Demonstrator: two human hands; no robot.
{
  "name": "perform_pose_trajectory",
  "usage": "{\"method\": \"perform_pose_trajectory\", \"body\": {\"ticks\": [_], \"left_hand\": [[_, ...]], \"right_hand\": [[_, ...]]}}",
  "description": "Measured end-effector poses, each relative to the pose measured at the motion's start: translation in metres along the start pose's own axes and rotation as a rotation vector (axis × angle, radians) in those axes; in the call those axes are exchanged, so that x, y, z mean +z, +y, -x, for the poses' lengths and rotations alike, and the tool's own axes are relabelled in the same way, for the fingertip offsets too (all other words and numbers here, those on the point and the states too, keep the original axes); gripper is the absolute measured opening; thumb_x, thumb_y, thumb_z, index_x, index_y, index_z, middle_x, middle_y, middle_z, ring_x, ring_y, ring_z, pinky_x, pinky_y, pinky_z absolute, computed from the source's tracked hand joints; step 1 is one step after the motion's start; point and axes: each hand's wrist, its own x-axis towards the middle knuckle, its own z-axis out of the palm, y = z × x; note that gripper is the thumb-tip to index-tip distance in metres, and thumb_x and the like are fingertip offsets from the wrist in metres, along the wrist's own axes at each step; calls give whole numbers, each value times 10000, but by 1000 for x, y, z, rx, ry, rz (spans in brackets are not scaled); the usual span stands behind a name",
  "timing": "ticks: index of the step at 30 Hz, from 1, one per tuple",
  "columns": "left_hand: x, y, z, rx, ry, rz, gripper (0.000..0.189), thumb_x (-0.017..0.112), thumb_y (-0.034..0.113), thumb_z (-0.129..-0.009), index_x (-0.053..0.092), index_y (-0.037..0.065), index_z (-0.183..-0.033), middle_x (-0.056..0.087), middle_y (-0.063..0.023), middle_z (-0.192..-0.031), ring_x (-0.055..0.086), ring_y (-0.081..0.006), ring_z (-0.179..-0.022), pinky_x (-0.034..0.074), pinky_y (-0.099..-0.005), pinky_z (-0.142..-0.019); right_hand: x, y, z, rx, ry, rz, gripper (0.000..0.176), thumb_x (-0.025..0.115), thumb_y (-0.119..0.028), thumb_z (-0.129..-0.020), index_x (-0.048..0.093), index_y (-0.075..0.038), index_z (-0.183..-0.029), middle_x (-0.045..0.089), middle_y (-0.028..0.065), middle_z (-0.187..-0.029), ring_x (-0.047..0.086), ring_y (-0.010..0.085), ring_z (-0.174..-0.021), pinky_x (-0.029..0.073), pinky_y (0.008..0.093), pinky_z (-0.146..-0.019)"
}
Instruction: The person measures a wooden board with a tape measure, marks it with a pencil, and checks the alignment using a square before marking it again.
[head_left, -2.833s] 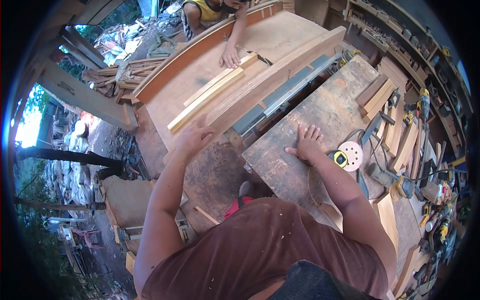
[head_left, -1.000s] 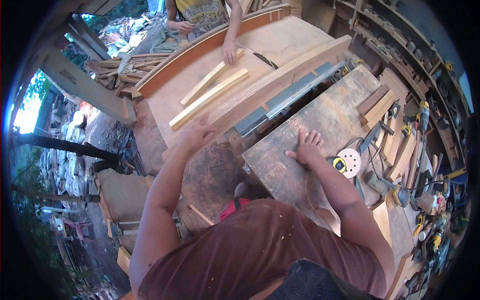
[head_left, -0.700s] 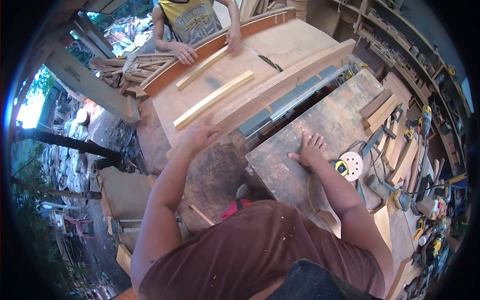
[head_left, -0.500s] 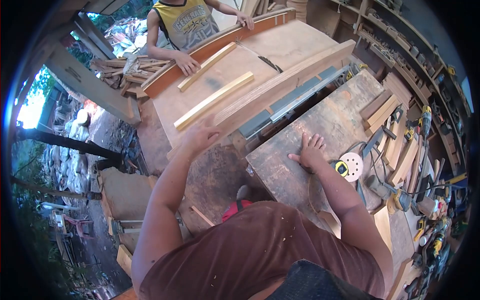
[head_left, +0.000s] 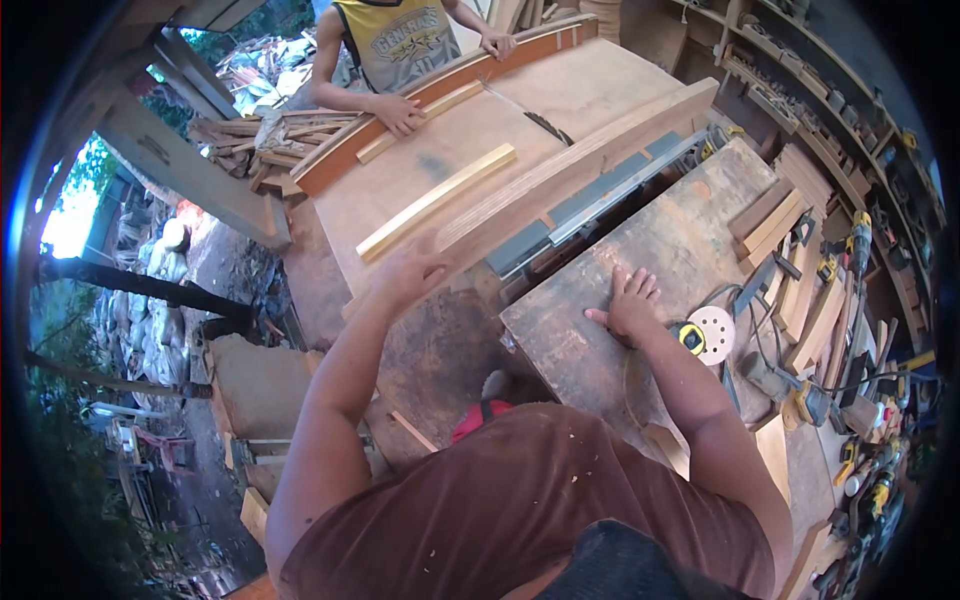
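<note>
My left hand (head_left: 408, 277) is at the near-left end of a long, thick wooden board (head_left: 580, 165) standing on edge across the plywood-topped table. Its fingers reach over the top and the thumb lies along the near side. My right hand (head_left: 632, 303) rests flat, fingers spread, on a worn wooden tabletop (head_left: 565, 310). Close to that wrist are a yellow-and-black tape measure (head_left: 690, 338) and a round sanding disc (head_left: 714, 335). Beyond the board lies a pale, slightly curved wood strip (head_left: 437, 202). A saw blade (head_left: 547, 128) pokes through the plywood.
Across the table a person (head_left: 405, 40) has both hands at a curved orange-brown board (head_left: 330, 165); one hand lies over another wood strip (head_left: 450, 103). Wood offcuts (head_left: 805, 305), a cordless drill (head_left: 860, 240) and cords crowd the right. Tool shelves (head_left: 790, 75) line the wall.
The other person's hand has pushed the far wood strip up against the orange-brown board. My hands keep their places; the whole view has shifted slightly.
</note>
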Motion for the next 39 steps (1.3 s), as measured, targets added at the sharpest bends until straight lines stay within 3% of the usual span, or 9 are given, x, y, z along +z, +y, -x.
{"method": "perform_pose_trajectory", "body": {"ticks": [8,20,39], "left_hand": [[0,3,-1,21,-9,-45,235,625,361,-895,735,305,-1094,480,-111,-1486,557,-361,-1226,486,-438,-994],[-2,9,-2,12,19,22,208,668,271,-866,749,273,-1057,484,-146,-1470,586,-356,-1187,494,-424,-974],[-2,9,-3,1,-9,-14,213,686,252,-855,740,272,-1060,444,-120,-1505,536,-335,-1271,470,-418,-1025]], "right_hand": [[8,3,-2,10,10,-26,1171,598,-747,-797,36,-101,-1596,11,349,-1598,-7,534,-1480,72,624,-1180],[6,5,0,10,11,-41,1145,595,-734,-810,43,-111,-1597,2,329,-1609,-15,515,-1488,59,621,-1182],[9,7,-4,3,27,-22,1156,573,-765,-799,44,-119,-1599,21,331,-1608,2,525,-1484,52,631,-1176]]}}
